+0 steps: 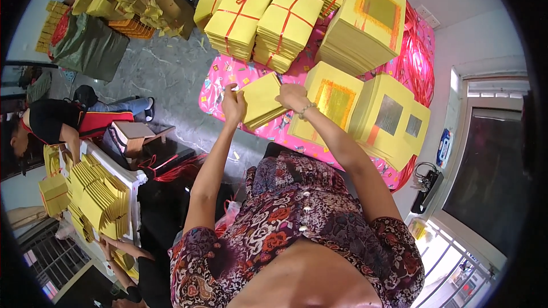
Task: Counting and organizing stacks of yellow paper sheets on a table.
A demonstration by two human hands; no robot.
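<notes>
A small stack of yellow paper sheets [262, 97] lies slanted on the pink patterned tablecloth [212, 84], between my two hands. My left hand [233, 106] is closed at its left edge, fingers curled and thumb against the paper. A small white bit shows at those fingertips. My right hand [293, 98], with a beaded bracelet [307, 109] at the wrist, is closed on the stack's right edge; its fingertips are partly hidden. Just right of it lies a yellow paper stack with an orange-and-gold printed square [333, 102].
Bundles tied with red ribbon [238, 18] and a tall paper stack [362, 23] stand behind. Silver-square sheets [390, 115] lie right, near loose red ribbons [415, 51]. At left, two other people work by a table with folded yellow paper bundles [100, 197].
</notes>
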